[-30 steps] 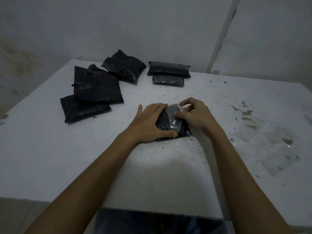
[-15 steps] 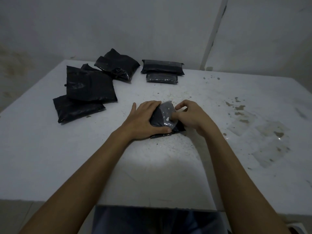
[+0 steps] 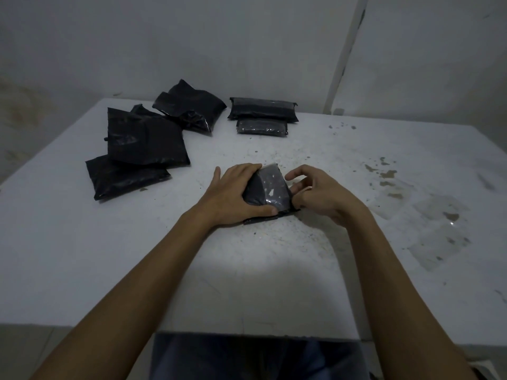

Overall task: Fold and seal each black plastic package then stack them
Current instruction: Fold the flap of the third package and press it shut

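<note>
Only 1 view, worn on the head, looking forward and steeply down over both forearms onto the white desk (image 3: 82, 242). Close to the near desk edge, with the lap showing just below it at the bottom of frame. Wide-angle, so desk edges bow outward. Facing the far wall (image 3: 192, 45) and its corner, beyond the desk's back edge.

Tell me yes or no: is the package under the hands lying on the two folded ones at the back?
No, the black plastic package lies on the white table, apart from them.
</note>
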